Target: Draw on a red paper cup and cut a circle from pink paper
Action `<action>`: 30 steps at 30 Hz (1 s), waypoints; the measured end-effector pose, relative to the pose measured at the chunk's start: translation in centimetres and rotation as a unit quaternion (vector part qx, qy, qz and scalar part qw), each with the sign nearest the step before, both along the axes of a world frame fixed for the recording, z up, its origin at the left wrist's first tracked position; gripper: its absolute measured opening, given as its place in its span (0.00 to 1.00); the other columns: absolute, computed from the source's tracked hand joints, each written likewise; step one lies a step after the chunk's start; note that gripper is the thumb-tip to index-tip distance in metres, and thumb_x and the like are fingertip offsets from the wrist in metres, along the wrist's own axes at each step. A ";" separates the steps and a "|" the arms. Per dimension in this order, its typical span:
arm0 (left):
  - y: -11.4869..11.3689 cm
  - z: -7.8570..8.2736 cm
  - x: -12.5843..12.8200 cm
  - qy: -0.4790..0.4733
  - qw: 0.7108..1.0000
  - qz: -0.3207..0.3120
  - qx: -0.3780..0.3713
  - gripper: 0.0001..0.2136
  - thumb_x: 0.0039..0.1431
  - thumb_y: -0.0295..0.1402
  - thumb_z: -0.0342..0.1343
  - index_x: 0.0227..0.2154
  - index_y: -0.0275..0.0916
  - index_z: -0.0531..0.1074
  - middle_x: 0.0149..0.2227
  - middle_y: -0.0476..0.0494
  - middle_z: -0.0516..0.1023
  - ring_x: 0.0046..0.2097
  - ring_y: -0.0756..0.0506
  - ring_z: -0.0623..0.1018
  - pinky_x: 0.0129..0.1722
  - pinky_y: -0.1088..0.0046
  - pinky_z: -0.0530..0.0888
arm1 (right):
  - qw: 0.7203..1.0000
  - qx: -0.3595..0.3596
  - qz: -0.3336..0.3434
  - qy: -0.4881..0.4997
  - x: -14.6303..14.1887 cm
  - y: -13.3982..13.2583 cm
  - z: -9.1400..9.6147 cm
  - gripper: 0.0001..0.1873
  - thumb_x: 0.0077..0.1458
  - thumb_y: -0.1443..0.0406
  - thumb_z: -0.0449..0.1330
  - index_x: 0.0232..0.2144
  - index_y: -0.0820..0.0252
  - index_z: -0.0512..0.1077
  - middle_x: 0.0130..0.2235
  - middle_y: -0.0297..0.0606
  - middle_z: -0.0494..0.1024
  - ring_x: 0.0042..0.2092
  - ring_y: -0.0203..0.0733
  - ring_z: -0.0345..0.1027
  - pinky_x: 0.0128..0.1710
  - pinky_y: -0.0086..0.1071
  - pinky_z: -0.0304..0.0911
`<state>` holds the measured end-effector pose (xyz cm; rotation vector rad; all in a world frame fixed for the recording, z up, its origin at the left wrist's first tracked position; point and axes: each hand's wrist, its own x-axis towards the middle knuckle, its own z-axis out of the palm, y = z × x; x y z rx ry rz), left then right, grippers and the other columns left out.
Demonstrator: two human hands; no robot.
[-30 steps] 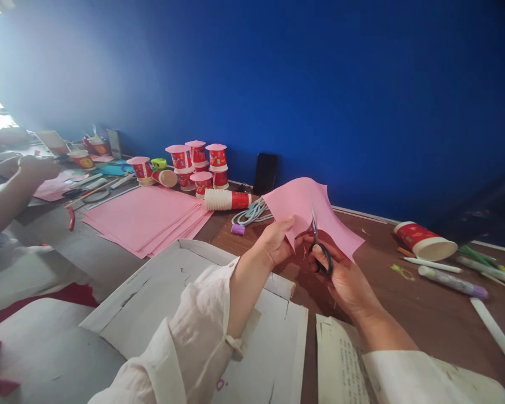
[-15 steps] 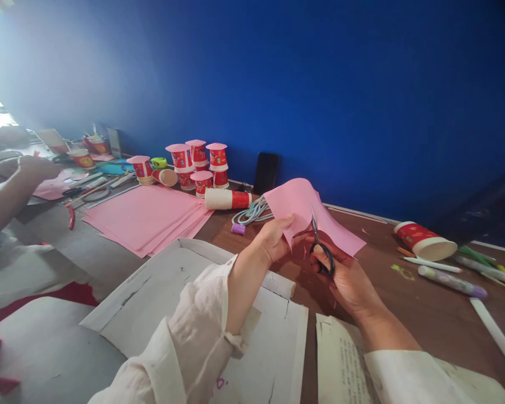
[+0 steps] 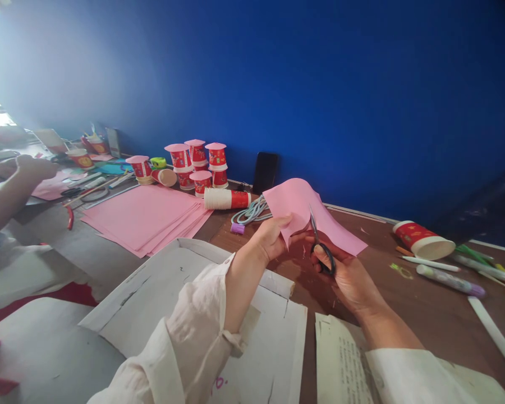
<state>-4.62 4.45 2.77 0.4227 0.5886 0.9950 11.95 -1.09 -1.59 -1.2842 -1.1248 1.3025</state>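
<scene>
A sheet of pink paper (image 3: 294, 196) is raised over the brown table, bowed upward in the middle. My left hand (image 3: 273, 235) pinches its lower left part between thumb and fingers. In my right hand (image 3: 345, 275) are black-handled scissors (image 3: 314, 224), thumb and fingers through the loops. Their blades point away from me and lie at the cut edge of the paper, where a slit opens toward me. The paper's right part drapes over beyond my right hand. Small pink scraps lie on the table below.
A stack of pink sheets (image 3: 147, 216) lies to the left, with red paper cups (image 3: 180, 160) under pink lids behind it. White cardboard (image 3: 151, 297) is in front. A phone (image 3: 265, 173) leans on the blue wall. Another person's hand (image 3: 36, 168) is far left; a cup (image 3: 423, 238) and pens lie right.
The scissors and both hands stay almost in place. The cut edge of the paper near my left hand has shifted slightly, and the whole view has moved a little.
</scene>
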 end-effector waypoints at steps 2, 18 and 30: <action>0.0 0.0 0.0 -0.004 1.000 0.012 0.001 0.13 0.63 0.28 0.47 0.44 0.26 0.71 0.32 0.35 0.80 0.34 0.44 0.80 0.43 0.65 0.77 | 1.000 0.003 -0.002 -0.008 0.0 0.0 0.1 0.29 0.46 0.49 0.67 0.48 0.54 0.76 0.27 0.33 0.72 0.30 0.34 0.61 0.30 0.29 0.56; 0.5 -0.3 -0.1 -0.022 0.999 0.034 0.004 0.11 0.60 0.24 0.49 0.43 0.25 0.72 0.34 0.33 0.80 0.36 0.41 0.81 0.42 0.64 0.78 | 1.000 0.012 0.014 0.016 0.2 0.1 0.4 0.30 0.43 0.51 0.70 0.47 0.56 0.77 0.30 0.34 0.72 0.30 0.34 0.60 0.30 0.28 0.59; -0.2 -0.7 0.5 -0.017 1.000 0.016 0.009 0.11 0.57 0.29 0.57 0.42 0.29 0.73 0.32 0.38 0.80 0.33 0.44 0.80 0.38 0.68 0.78 | 1.000 0.000 -0.011 0.009 -0.4 -0.1 -0.1 0.32 0.44 0.49 0.68 0.51 0.54 0.75 0.25 0.31 0.71 0.28 0.33 0.60 0.26 0.27 0.54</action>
